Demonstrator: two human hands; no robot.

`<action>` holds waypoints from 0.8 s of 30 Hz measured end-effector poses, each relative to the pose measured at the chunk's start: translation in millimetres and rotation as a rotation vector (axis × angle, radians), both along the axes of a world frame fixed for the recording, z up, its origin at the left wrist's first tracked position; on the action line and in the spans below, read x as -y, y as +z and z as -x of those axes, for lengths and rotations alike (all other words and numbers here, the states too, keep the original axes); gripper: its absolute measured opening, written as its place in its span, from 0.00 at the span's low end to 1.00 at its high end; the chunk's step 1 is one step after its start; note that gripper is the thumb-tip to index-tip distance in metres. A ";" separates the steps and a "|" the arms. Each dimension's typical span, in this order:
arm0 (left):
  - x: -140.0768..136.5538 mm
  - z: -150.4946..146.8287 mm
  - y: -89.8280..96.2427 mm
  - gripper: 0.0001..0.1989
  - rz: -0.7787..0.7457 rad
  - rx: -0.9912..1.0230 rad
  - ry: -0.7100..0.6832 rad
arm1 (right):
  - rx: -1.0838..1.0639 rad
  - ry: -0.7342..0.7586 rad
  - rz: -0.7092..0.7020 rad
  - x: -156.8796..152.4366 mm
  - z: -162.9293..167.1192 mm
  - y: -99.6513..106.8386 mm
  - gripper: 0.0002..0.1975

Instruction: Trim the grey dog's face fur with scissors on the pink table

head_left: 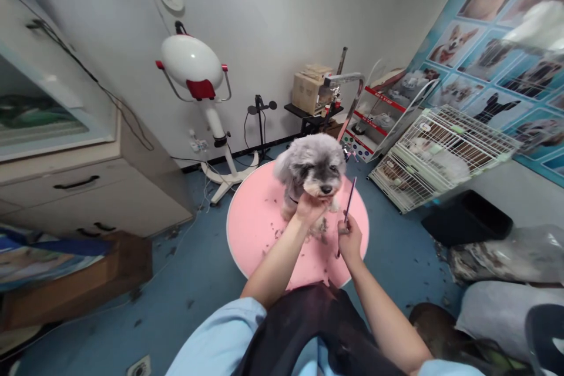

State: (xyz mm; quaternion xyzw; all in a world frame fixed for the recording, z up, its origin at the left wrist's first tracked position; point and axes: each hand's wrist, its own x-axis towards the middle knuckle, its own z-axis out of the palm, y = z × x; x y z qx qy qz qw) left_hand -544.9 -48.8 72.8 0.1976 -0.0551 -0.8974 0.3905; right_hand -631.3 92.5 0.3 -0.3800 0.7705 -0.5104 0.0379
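Note:
A grey, fluffy dog [314,158] sits on a round pink grooming table [247,217], facing me. My left hand [311,209] cups the dog's chin from below, its fingers partly hidden under the muzzle. Just right of the dog, my right hand [350,239] is closed around slim purple scissors [351,197]. Their blades point upward beside the dog's face, apart from its fur. Clipped grey hair lies scattered on the tabletop around the dog's feet.
A metal grooming arm [352,100] rises behind the table. A white stand dryer [194,64] is at the back left. To the right stand a shelf cart [379,111], a wire cage [440,153] and a black bin [467,220]. A cabinet [83,188] fills the left.

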 end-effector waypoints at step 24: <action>-2.7 -14.3 11.2 0.12 0.043 0.100 -0.052 | -0.431 0.044 0.041 0.5 0.6 36.7 0.21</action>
